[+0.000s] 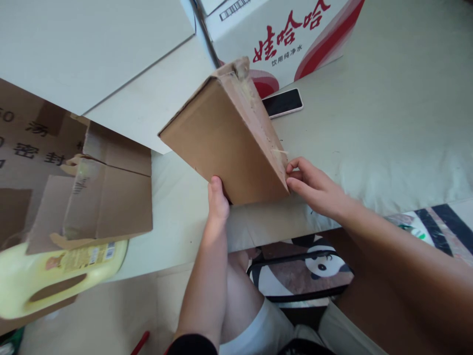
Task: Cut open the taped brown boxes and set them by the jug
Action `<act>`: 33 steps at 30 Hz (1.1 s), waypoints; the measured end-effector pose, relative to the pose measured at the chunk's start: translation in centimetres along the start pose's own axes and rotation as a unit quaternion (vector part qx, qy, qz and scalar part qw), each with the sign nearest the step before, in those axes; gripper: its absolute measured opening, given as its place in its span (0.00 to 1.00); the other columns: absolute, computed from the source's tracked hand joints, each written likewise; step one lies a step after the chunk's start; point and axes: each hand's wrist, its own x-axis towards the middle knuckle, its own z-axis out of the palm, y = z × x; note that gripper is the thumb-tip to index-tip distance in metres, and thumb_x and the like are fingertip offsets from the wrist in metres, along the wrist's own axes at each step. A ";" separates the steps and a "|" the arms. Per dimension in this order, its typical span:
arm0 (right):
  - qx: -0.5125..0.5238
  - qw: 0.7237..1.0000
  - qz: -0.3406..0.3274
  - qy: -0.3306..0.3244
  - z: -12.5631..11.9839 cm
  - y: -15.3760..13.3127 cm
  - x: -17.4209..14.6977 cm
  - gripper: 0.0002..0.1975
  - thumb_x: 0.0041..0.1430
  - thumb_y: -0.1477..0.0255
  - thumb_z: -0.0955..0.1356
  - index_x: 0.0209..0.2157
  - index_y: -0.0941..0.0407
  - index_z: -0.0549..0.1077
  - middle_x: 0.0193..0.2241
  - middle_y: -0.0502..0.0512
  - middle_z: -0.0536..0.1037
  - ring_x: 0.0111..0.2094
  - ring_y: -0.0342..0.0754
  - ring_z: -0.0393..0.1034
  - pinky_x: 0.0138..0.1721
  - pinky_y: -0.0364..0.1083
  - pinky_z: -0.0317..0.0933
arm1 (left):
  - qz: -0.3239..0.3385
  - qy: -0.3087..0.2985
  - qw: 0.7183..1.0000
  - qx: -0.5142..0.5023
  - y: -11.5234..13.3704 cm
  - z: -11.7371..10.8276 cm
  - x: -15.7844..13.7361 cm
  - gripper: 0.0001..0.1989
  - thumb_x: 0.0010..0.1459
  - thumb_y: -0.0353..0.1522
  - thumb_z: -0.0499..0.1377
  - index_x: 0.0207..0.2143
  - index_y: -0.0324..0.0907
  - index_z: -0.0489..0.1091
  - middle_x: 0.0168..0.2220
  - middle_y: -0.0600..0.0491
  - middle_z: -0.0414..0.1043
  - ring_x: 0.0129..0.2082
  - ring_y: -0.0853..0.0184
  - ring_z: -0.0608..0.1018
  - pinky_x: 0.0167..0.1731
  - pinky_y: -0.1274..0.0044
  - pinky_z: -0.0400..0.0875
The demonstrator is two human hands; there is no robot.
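Left hand closed on the near bottom edge of a flattened cardboard box, thumb on its face; right hand pinching the box's near right corner between fingertips. Box tilted up above a pale table, near edge low. Just beyond, a dark phone and a red-printed carton. Far left, torn cardboard over a yellow jug.

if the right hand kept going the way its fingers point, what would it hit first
The right hand points left at the brown cardboard box; its fingertips already touch the box's lower right corner, so that comes first.
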 end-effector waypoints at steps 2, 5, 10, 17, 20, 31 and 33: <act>-0.033 0.999 0.008 0.013 0.1 -0.1 -0.1 0.09 0.61 0.61 0.63 0.39 0.49 0.60 0.28 0.48 0.78 0.30 0.49 0.69 0.36 0.50 0.60 | -0.001 0.002 1.000 -0.001 0.0 0.1 -0.1 0.42 0.57 0.65 0.53 0.59 0.47 0.75 0.62 0.46 0.76 0.73 0.54 0.64 0.73 0.64 0.56; -0.071 0.997 0.009 0.031 0.2 -0.2 -0.1 0.06 0.62 0.63 0.62 0.37 0.50 0.60 0.28 0.48 0.76 0.31 0.50 0.69 0.37 0.51 0.60 | 0.000 -0.003 1.000 -0.001 0.0 0.3 -0.3 0.41 0.57 0.65 0.53 0.60 0.47 0.74 0.63 0.46 0.75 0.73 0.54 0.64 0.74 0.64 0.56; -0.102 0.994 0.000 0.050 0.4 -0.4 -0.1 0.05 0.62 0.64 0.61 0.35 0.50 0.60 0.26 0.49 0.74 0.30 0.50 0.68 0.37 0.51 0.58 | 0.000 -0.010 1.000 0.005 0.2 0.4 -0.5 0.42 0.57 0.65 0.53 0.61 0.47 0.72 0.64 0.45 0.74 0.74 0.54 0.62 0.74 0.65 0.54; -0.103 0.994 0.013 0.043 0.1 -0.3 0.1 0.06 0.60 0.63 0.61 0.35 0.50 0.61 0.25 0.49 0.74 0.30 0.50 0.67 0.36 0.51 0.58 | -0.020 -0.002 1.000 -0.020 0.1 0.4 -0.3 0.44 0.55 0.66 0.55 0.62 0.47 0.72 0.65 0.46 0.72 0.74 0.53 0.63 0.74 0.64 0.54; -0.087 0.995 0.008 0.042 0.0 -0.1 0.1 0.07 0.60 0.62 0.61 0.35 0.50 0.62 0.25 0.49 0.73 0.29 0.50 0.66 0.36 0.52 0.58 | -0.017 0.001 1.000 -0.014 -0.1 0.3 -0.2 0.45 0.55 0.67 0.55 0.62 0.47 0.72 0.65 0.46 0.72 0.72 0.53 0.65 0.73 0.63 0.56; -0.092 0.995 0.013 0.042 0.1 0.2 0.2 0.07 0.60 0.62 0.61 0.35 0.50 0.61 0.26 0.50 0.73 0.30 0.51 0.67 0.38 0.53 0.59 | 0.006 -0.012 1.000 0.010 -0.7 0.0 -0.2 0.42 0.58 0.65 0.52 0.63 0.48 0.71 0.65 0.46 0.73 0.72 0.54 0.66 0.73 0.63 0.56; -0.095 0.994 0.014 0.043 0.1 0.2 0.2 0.08 0.60 0.61 0.62 0.35 0.50 0.62 0.26 0.50 0.73 0.30 0.51 0.67 0.37 0.53 0.59 | -0.001 -0.008 1.000 0.002 -0.7 0.0 -0.2 0.43 0.57 0.66 0.53 0.63 0.47 0.71 0.65 0.45 0.72 0.72 0.54 0.66 0.73 0.63 0.56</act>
